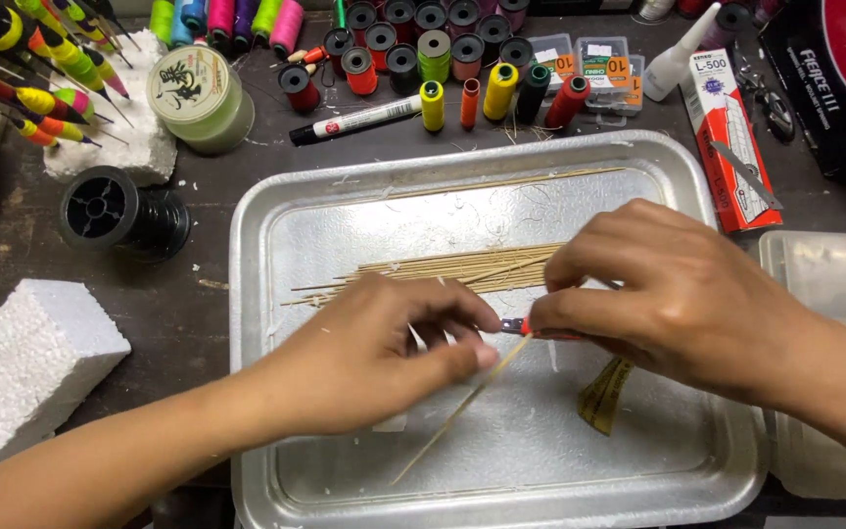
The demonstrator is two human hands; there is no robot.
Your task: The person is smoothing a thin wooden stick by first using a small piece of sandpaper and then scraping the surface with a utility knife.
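Two bare hands meet over the middle of a shallow metal tray (266,211), seen from above. The left hand (364,358) pinches a thin bamboo stick (457,416) between thumb and fingertips, gripping it near its upper end. The stick's long axis runs diagonally, from the pinch down and to the left toward the tray's near edge, so most of its length trails below the left hand and lies free. The right hand (673,294) is closed around a small red-handled cutter (526,330), whose tip touches the stick right where the left fingertips hold it; the two hands are almost touching there, and the left is the one bearing the stick. Just behind the hands, a loose bundle of bamboo sticks (443,269) lies across the tray, running left to right. A folded scrap of yellowish paper (604,392) sits on the tray under the right wrist. Beyond the tray stand rows of coloured thread spools (433,59), a black marker (354,120), a black reel (115,209), and a red blade box (731,137). White foam blocks (22,367) lie to the left, one holding painted fishing floats (41,69).
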